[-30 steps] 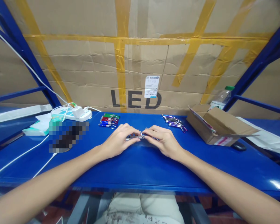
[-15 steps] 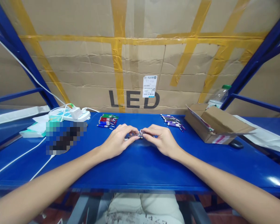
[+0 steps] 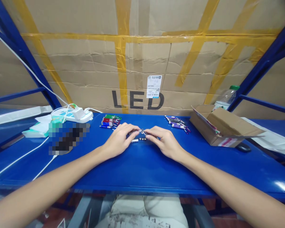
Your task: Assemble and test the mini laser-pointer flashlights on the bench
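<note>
My left hand (image 3: 119, 140) and my right hand (image 3: 164, 141) meet over the middle of the blue table (image 3: 142, 171). Both pinch a small silver keychain flashlight (image 3: 140, 131) held just above the surface. Below the fingertips a short silver cap (image 3: 134, 140) and two tiny dark button cells (image 3: 142, 139) lie loose on the table. A pile of red, green and blue mini flashlights (image 3: 110, 121) lies behind my left hand. A pile of purple ones (image 3: 177, 123) lies behind my right hand.
An open cardboard box (image 3: 222, 127) sits at the right with a plastic bottle (image 3: 224, 98) behind it. A white power strip (image 3: 72, 115) with cables and a blurred object (image 3: 66, 137) sit at the left. A big cardboard wall marked LED (image 3: 137, 100) closes the back.
The flashlight has come apart: a silver cap and small button cells now lie on the table below my fingers, and my hands have lifted slightly.
</note>
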Tool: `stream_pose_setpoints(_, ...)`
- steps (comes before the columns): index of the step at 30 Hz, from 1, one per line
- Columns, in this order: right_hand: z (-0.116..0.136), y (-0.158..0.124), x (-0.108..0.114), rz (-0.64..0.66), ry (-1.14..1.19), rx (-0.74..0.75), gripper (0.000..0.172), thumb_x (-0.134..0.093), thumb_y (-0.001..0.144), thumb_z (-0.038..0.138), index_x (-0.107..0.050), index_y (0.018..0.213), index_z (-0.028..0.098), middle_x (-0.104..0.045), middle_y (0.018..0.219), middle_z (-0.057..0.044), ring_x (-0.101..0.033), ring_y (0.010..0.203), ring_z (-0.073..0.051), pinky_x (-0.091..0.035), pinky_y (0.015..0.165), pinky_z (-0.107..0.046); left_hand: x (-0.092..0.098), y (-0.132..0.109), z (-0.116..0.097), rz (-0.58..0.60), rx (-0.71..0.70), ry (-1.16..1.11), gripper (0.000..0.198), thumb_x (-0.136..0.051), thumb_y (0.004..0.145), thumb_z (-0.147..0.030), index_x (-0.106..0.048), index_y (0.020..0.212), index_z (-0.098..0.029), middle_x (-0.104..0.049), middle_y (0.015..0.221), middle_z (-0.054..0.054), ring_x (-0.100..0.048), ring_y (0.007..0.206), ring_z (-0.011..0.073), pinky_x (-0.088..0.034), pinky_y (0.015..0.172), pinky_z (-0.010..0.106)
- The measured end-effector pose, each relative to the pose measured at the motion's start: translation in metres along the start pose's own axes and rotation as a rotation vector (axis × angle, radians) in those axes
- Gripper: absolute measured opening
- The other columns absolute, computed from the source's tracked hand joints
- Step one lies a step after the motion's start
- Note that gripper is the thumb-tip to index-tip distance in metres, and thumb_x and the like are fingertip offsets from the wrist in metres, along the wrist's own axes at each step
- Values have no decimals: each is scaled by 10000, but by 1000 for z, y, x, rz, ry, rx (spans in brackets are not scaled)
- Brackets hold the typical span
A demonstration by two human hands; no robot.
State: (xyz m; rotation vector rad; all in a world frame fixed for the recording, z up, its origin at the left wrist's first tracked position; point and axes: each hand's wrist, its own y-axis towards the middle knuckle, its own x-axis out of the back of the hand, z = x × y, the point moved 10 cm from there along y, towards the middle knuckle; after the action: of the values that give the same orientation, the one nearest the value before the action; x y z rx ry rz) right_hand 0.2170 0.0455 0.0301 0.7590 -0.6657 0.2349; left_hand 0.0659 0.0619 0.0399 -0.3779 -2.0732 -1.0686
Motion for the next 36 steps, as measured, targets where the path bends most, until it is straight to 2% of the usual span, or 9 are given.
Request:
stream_pose_setpoints(7, 3, -1, 14, -60, -65, 36, 263, -509, 1124, 281, -750, 1218, 232, -759, 1060, -75, -708, 986, -232, -536, 921, -363, -2, 0, -2, 67, 10, 11, 260, -544, 1112, -382, -737, 1198, -230, -777, 1080, 42, -670, 990, 231, -468, 934, 388)
stream_pose_setpoints(13, -5, 1, 28, -69, 52, -107, 189, -550, 1077, 292, -720, 1064, 210, -746, 995, -50, -668, 884, -206, -502, 800, -321, 0, 0, -9, 96, -36, -17, 241, -569, 1100, -368, -731, 1201, -220, -744, 1010, 41, -628, 914, 213, -465, 885, 368)
stream_pose_setpoints(15, -8, 0, 24, -3, 93, -140, 197, -559, 1049, 297, -709, 966, 200, -716, 885, -24, -622, 794, -183, -471, 740, -302, -1, -1, -11, 129, -47, -36, 235, -583, 1092, -366, -734, 1184, -210, -730, 1002, 47, -616, 930, 216, -464, 887, 363)
stream_pose_setpoints(18, -13, -5, 9, 190, 156, -186, 182, -584, 990, 277, -687, 867, 192, -648, 770, 11, -540, 703, -151, -422, 675, -277, -9, -4, -18, 264, -87, -63, 209, -607, 1073, -354, -737, 1156, -212, -721, 1012, 47, -606, 974, 224, -465, 915, 363)
stream_pose_setpoints(22, -18, -16, -13, 440, 265, -264, 81, -609, 907, 197, -683, 876, 183, -624, 732, 32, -495, 649, -126, -401, 627, -252, -22, -11, -25, 418, -130, -57, 142, -664, 1032, -327, -739, 1076, -215, -704, 976, 21, -629, 949, 207, -419, 1074, 408)
stream_pose_setpoints(24, -18, -19, -19, 505, 300, -292, 49, -631, 903, 198, -677, 909, 181, -637, 722, 34, -499, 634, -123, -402, 612, -247, -27, -13, -24, 465, -115, -50, 132, -686, 1017, -327, -740, 1074, -222, -694, 950, 11, -634, 932, 204, -439, 1029, 389)
stream_pose_setpoints(27, -15, -20, -21, 560, 289, -280, 107, -661, 970, 289, -664, 997, 186, -675, 743, 22, -535, 654, -134, -419, 624, -250, -31, -15, -20, 502, -76, -53, 134, -710, 996, -314, -726, 1092, -221, -687, 955, 9, -629, 926, 204, -463, 919, 352)
stream_pose_setpoints(32, -10, -17, -15, 568, 212, -194, 214, -675, 1027, 411, -641, 983, 204, -627, 821, 19, -525, 717, -143, -423, 665, -257, -29, -13, -17, 486, -40, -89, 97, -711, 981, -273, -693, 1055, -213, -693, 981, 5, -637, 960, 199, -455, 972, 356)
stream_pose_setpoints(36, -12, -19, -16, 598, 225, -194, 249, -699, 1021, 442, -649, 976, 202, -625, 852, 19, -518, 733, -143, -409, 667, -259, -32, -13, -15, 506, 7, -151, 98, -731, 953, -261, -679, 1022, -214, -696, 991, 3, -638, 942, 190, -472, 884, 320)
